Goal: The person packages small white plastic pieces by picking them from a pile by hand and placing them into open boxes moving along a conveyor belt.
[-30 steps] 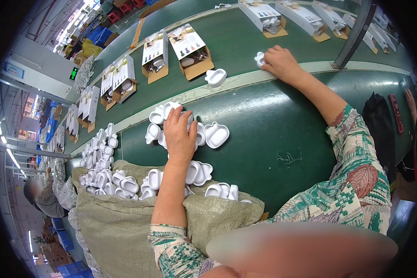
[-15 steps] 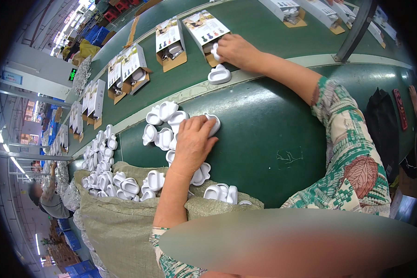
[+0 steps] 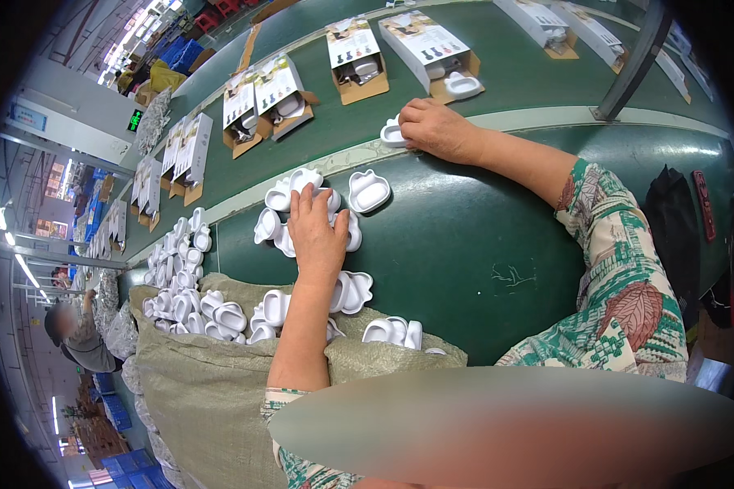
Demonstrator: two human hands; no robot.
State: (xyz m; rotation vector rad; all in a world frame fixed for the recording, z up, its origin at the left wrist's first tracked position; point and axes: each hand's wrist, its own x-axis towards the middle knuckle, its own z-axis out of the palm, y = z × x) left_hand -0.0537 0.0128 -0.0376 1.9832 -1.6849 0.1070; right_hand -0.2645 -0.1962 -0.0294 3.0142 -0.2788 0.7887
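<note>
My left hand (image 3: 318, 238) rests with fingers spread on a cluster of small white cloud-shaped plastic dishes (image 3: 306, 178). One more dish (image 3: 369, 192) lies by itself just right of that cluster. Farther off, my right hand (image 3: 440, 133) pinches a white dish (image 3: 392, 133) on the pale rail beside the green belt. Beyond it, a printed carton (image 3: 424, 45) with its end flap folded out has a white dish (image 3: 463, 85) at its mouth. My right fingertips are partly hidden behind the hand.
Several similar cartons (image 3: 355, 61) line the belt (image 3: 318, 122). A woven sack (image 3: 212, 391) with more white dishes (image 3: 183, 306) covers the table's near left. A metal post (image 3: 632, 65) rises at the right. A co-worker (image 3: 86, 334) stands at the far left.
The cartons have shifted right along the belt. My right hand has left a dish at a carton's mouth and taken the one on the rail. My left hand has let go of a dish and moved left.
</note>
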